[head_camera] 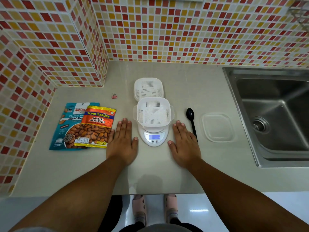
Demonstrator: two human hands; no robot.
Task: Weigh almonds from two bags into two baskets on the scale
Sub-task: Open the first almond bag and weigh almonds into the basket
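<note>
A white digital scale (154,137) stands mid-counter, its display reading 0. On its platform sits an empty white slotted basket (154,112). A second empty white basket (148,88) stands just behind it on the counter. To the left lie two almond bags: a blue roasted-almond bag (64,126) and, overlapping it, an orange salted-almond bag (97,127). My left hand (122,143) lies flat on the counter between the bags and the scale. My right hand (184,144) lies flat to the right of the scale. Neither hand holds anything.
A black plastic spoon (192,120) lies right of the scale, beside a clear plastic lid or container (217,128). A small pink binder clip (114,96) sits behind the bags. A steel sink (274,114) fills the right side. Tiled walls close the back and left.
</note>
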